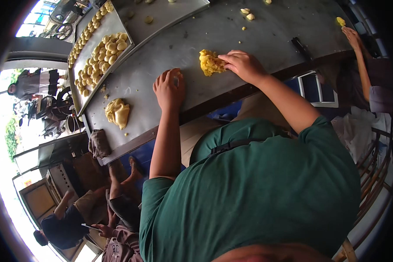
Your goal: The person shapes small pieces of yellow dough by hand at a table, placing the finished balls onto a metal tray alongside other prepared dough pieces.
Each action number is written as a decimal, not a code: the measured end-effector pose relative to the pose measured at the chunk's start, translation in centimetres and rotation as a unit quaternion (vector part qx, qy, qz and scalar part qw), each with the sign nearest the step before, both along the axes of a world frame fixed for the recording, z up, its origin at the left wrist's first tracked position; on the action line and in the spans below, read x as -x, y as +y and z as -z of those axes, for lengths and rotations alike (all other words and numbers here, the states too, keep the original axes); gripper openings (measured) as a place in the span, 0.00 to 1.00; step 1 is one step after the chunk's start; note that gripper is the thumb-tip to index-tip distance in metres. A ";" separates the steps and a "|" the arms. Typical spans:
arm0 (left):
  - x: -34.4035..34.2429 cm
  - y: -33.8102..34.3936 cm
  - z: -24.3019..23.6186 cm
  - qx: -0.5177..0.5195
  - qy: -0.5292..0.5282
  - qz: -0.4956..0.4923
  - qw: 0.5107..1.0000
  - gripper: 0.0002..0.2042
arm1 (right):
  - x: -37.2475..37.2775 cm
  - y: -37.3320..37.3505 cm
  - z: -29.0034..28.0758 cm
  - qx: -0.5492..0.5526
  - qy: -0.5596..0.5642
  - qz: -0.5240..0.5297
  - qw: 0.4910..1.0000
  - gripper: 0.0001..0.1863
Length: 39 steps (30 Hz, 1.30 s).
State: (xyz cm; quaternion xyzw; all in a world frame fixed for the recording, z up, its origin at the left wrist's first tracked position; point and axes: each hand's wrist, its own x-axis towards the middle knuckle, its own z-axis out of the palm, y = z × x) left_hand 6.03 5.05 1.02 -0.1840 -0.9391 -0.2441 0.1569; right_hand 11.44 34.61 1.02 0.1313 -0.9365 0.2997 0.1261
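A lump of yellow, crumbly filling (pixel 210 63) lies on the grey metal worktable (pixel 161 56) in front of me. My right hand (pixel 245 66) reaches it from the right, thumb and fingers pinching its edge. To the left of the lump, my left hand (pixel 169 91) is at the table with its fingers curled toward the thumb. Something small and pale may be within that curl, but I cannot make it out. Further left, a smooth, pale yellow piece of dough (pixel 117 113) rests near the table's end.
Several round dough balls fill a tray (pixel 125 43) at the far left, with another tray (pixel 179 24) beside it. A folded cloth (pixel 99 144) hangs at the table's left corner. A black object (pixel 301 49) lies to the right. Another person's hand (pixel 352 37) holds yellow filling (pixel 340 21).
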 end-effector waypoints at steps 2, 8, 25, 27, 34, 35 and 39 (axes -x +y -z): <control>0.1 -0.1 0.1 -0.004 -0.007 0.004 1.000 0.10 | -0.1 0.4 0.0 0.014 0.053 -0.007 0.998 0.14; 0.2 0.1 0.2 -0.003 -0.009 0.003 1.000 0.11 | -1.6 2.1 1.8 -0.018 0.126 0.078 0.989 0.11; 1.1 0.6 0.7 0.049 -0.008 -0.022 0.999 0.11 | 5.2 0.9 2.4 -0.032 0.030 0.037 0.998 0.07; 0.4 -0.6 -0.2 0.021 0.002 -0.017 1.000 0.10 | 7.7 -1.9 0.4 0.159 -0.087 0.069 0.981 0.17; 0.4 2.0 -0.8 -0.013 -0.014 0.010 1.000 0.12 | 13.5 1.0 3.6 -0.151 0.045 0.038 0.987 0.21; 0.2 1.1 -0.8 -0.019 -0.022 -0.001 1.000 0.12 | 13.1 -0.2 3.2 -0.147 0.036 0.025 0.988 0.19; -0.3 -1.1 -0.7 -0.057 -0.047 -0.033 0.997 0.13 | 6.7 -1.1 0.9 -0.065 0.004 -0.032 0.997 0.13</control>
